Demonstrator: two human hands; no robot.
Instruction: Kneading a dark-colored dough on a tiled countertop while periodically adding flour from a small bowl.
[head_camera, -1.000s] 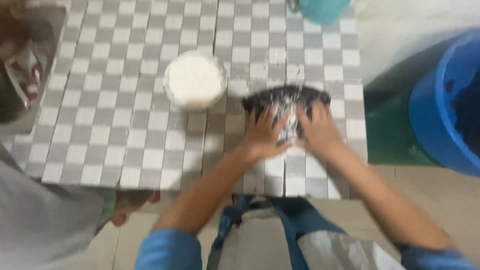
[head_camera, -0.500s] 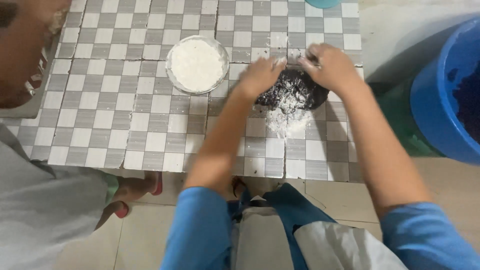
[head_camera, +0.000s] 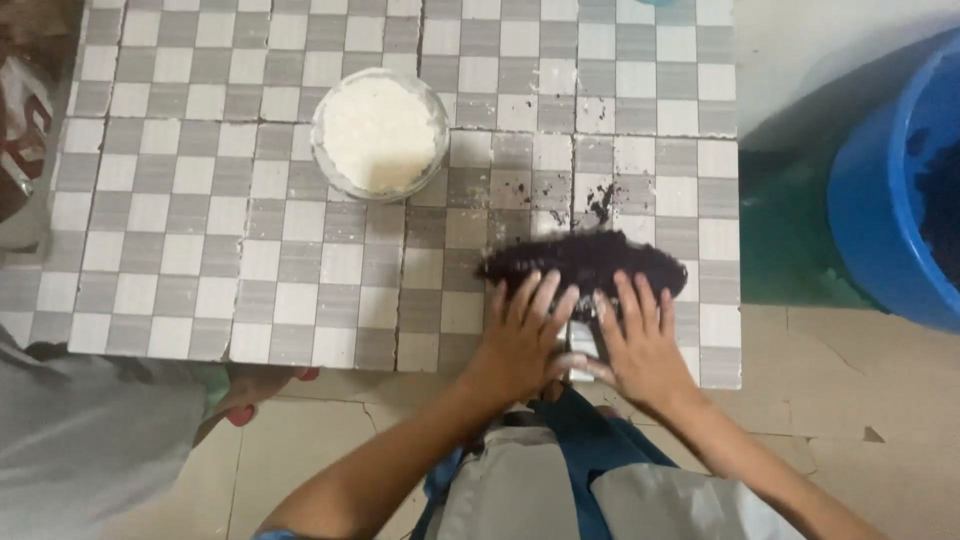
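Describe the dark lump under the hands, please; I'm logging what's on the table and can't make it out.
The dark lump is a purplish-black, grainy, dough-like mass, flattened into a long oval lying crosswise near the front edge of the checkered table. The left hand and right hand lie flat with fingertips pressed on its near edge. Dark crumbs and white powder speckle the tiles behind it. It looks slightly blurred, so finer texture is unclear.

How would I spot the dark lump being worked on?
Start at the grey-and-white checkered table. Near its front right edge, both hands press a dark mass, left hand beside right hand. It is blackish and flattened, unlike the round white-filled bowl.
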